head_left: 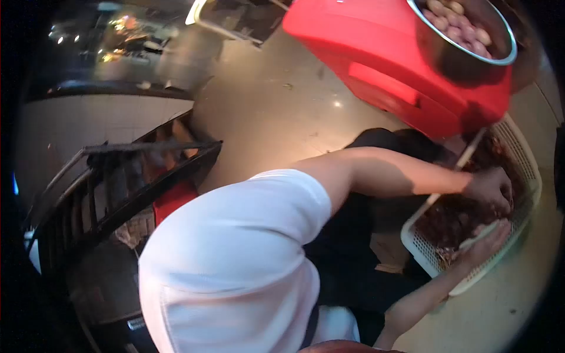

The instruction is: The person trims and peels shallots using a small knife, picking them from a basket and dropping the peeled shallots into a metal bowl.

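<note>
A cream perforated basket point(529, 159) at the right holds a dark reddish-brown mass, too blurred to identify. My left hand point(491, 188) is over it, its fingers bent together; whatever they hold is too small to make out. Just below in the view, my right hand point(493, 240) holds a pale, elongated item point(478, 234) over the basket's lower part. Both hands are close together. Above the basket, a metal bowl point(511, 50) of small pinkish, round produce stands on a red plastic stool or box point(353, 41).
Dark slatted rack point(123, 182) at the left, with a red object point(176, 200) behind it. Cluttered counter with metal vessels point(182, 56) at the upper left. Smooth floor point(271, 100) between the rack and the red plastic piece. My dark-clothed legs point(347, 241) are beside the basket.
</note>
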`<state>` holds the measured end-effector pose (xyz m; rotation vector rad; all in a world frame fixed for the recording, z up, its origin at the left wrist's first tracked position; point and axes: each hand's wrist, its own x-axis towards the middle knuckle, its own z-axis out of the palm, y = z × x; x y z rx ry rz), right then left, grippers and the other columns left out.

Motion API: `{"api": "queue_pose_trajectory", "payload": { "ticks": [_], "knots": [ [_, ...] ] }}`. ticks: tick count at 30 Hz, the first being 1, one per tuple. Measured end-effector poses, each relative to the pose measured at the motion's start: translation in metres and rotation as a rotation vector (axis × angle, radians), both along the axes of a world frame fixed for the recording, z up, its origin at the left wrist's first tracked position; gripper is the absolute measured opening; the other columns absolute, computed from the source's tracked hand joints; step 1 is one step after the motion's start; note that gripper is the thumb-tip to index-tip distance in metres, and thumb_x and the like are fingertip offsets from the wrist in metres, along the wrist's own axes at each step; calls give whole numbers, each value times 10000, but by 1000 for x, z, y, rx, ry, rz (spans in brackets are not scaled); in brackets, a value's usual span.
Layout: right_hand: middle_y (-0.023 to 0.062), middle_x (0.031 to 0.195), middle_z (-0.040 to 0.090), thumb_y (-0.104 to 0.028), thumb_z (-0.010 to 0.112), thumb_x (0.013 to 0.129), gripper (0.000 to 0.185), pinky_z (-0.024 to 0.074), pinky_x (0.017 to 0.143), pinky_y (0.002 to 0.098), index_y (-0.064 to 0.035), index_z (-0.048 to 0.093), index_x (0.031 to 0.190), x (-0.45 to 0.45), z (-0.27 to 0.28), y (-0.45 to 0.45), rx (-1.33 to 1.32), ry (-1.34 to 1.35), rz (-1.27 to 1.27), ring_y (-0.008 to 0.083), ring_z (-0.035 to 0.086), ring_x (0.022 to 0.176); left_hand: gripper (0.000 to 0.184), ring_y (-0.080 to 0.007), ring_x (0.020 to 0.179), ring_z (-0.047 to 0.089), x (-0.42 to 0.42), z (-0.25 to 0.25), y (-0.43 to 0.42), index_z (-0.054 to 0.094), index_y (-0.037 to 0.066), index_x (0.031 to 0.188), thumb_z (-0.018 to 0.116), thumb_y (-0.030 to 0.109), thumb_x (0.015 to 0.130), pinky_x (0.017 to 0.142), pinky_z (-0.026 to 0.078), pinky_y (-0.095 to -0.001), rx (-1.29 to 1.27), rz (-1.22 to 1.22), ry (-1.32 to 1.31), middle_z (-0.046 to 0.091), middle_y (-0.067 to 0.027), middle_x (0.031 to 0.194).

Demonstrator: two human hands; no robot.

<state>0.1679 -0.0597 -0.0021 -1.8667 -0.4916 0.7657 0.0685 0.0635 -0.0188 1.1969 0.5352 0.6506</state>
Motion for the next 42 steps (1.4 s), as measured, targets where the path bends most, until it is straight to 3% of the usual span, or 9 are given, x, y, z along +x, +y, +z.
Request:
{"api": "queue_pose_trajectory", "payload": {
  "ticks": [2, 5, 7, 8, 13, 15, 16, 32, 42],
  "knots": [
    [139, 1451, 407, -342, 491, 989, 553, 400, 1032, 414, -42, 388, 1442, 22, -35, -10, 118, -74, 22, 274, 403, 1317, 272, -137, 733, 684, 1, 1, 5, 743, -2, 916, 795, 216, 762, 682, 557, -297, 64, -14, 26, 737, -109, 855],
    [104, 1398, 438, -382, 502, 979, 547, 474, 920, 425, -56, 420, 1411, 3, -17, -3, 91, 13, 79, 255, 423, 1265, 263, -132, 770, 681, 4, -3, 12, 749, 24, 970, 785, 221, 798, 677, 565, -274, -4, -73, 97, 734, -73, 883],
    [48, 1055, 565, -380, 506, 992, 495, 470, 572, 232, -64, 444, 1369, -18, 13, 9, 53, 29, 80, 121, 546, 815, 275, -123, 777, 675, -8, 9, 12, 733, 31, 1032, 714, 251, 867, 707, 565, -280, 44, -107, 55, 725, -72, 925],
    [-14, 893, 538, -327, 500, 1006, 390, 377, 453, 199, -68, 485, 1297, -20, 14, 10, 191, 110, 118, 52, 450, 604, 262, -107, 777, 661, -9, 10, 13, 734, 41, 1039, 682, 253, 894, 697, 545, -264, 214, -53, 125, 716, -55, 900],
    [8, 748, 553, -254, 456, 1028, 273, 353, 438, 186, -47, 528, 1192, -21, 19, 11, 320, 52, 157, 40, 424, 501, 265, -27, 639, 524, -8, 20, 11, 662, 7, 1142, 651, 163, 928, 548, 409, -179, -28, -77, 110, 635, 33, 814],
    [8, 752, 557, -245, 459, 1027, 274, 356, 438, 187, -45, 529, 1200, -20, 17, 9, 343, 44, 152, 37, 425, 501, 269, -15, 635, 525, -9, 18, 8, 661, 16, 1150, 659, 166, 927, 539, 396, -161, -92, -97, 124, 635, 34, 812],
    [46, 696, 617, -229, 527, 982, 301, 456, 550, 276, 18, 523, 1155, -18, 17, 8, 333, -3, 133, 103, 576, 607, 271, -12, 636, 527, -10, 22, 6, 662, 16, 1151, 659, 170, 928, 541, 398, -156, -96, -92, 152, 633, 40, 809],
    [31, 720, 603, -230, 528, 986, 242, 464, 550, 280, -10, 542, 1084, -13, 22, 9, 367, 158, 154, 101, 553, 603, 277, -96, 802, 643, -16, 27, -1, 653, -32, 1150, 652, 133, 928, 740, 528, -248, 505, 24, 180, 709, -56, 908],
    [134, 879, 696, -234, 546, 976, 296, 533, 699, 324, 22, 527, 1122, -12, 16, 12, 427, -112, 213, 198, 694, 812, 264, -85, 771, 617, -14, 16, 9, 594, -19, 1136, 652, 140, 933, 716, 514, -240, -128, -129, 5, 661, -34, 877]
  ]
}}
